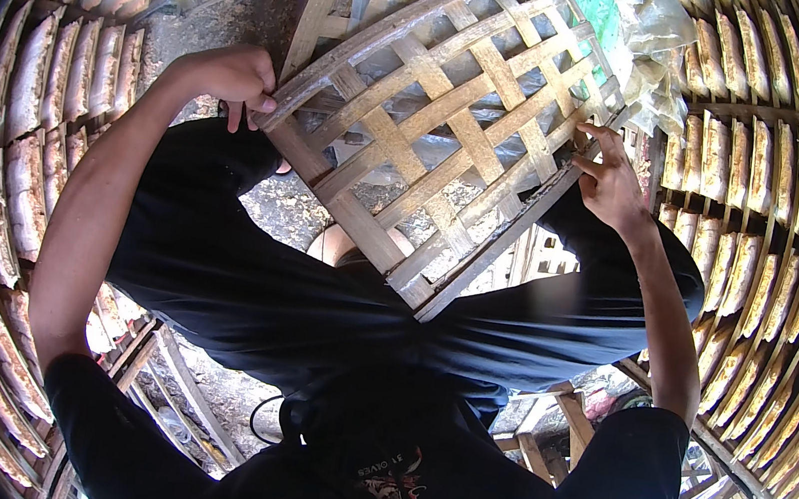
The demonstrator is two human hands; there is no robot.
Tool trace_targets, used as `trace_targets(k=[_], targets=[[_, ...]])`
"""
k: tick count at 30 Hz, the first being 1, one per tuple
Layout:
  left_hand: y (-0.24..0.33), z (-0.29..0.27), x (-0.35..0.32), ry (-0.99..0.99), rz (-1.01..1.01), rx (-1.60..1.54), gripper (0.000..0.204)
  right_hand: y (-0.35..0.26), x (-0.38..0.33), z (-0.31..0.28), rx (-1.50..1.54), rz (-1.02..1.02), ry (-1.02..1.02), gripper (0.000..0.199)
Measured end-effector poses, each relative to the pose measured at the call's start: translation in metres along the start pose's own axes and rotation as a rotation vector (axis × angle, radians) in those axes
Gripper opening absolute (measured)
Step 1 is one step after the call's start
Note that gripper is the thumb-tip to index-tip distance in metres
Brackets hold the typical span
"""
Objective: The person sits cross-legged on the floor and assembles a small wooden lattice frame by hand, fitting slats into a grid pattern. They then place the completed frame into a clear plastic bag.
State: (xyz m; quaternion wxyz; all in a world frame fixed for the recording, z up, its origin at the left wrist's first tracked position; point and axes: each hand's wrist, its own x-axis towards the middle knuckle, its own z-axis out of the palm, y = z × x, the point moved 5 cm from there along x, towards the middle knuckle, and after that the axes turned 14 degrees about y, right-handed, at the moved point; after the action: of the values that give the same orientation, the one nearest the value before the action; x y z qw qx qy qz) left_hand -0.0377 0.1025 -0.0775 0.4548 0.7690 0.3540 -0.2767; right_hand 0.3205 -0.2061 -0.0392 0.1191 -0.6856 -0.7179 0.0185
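A woven bamboo lattice panel (474, 143) with a wooden frame is tilted across my lap, one corner pointing down toward my body. My left hand (230, 81) is closed at its left corner, fingers curled around the frame. On the opposite side, my right hand (610, 181) pinches the right edge near the far corner, with some fingertips hidden by the frame. Through the gaps between the crossed slats, the floor and some plastic show.
Another lattice panel (322, 12) stands behind, at the upper left. Crumpled clear plastic (650, 30) with a green patch lies at the far right. Racks of pale curved strips rise on the left (19, 189) and right (744, 164). Wooden slats (189, 388) lie beside me.
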Motion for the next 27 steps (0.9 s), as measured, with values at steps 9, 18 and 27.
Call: trace_targets(k=[9,18,27], targets=[[-0.002,-0.001,0.000,-0.005,0.010,0.025,0.020,-0.028,0.001,-0.015,0.066,0.220,0.049,0.012],[-0.002,-0.001,0.001,-0.044,0.024,0.019,0.020,-0.073,-0.011,-0.001,0.094,0.039,-0.080,0.032],[0.000,-0.001,0.001,-0.047,0.033,0.014,0.021,-0.067,-0.017,0.006,0.140,-0.044,-0.042,0.032]])
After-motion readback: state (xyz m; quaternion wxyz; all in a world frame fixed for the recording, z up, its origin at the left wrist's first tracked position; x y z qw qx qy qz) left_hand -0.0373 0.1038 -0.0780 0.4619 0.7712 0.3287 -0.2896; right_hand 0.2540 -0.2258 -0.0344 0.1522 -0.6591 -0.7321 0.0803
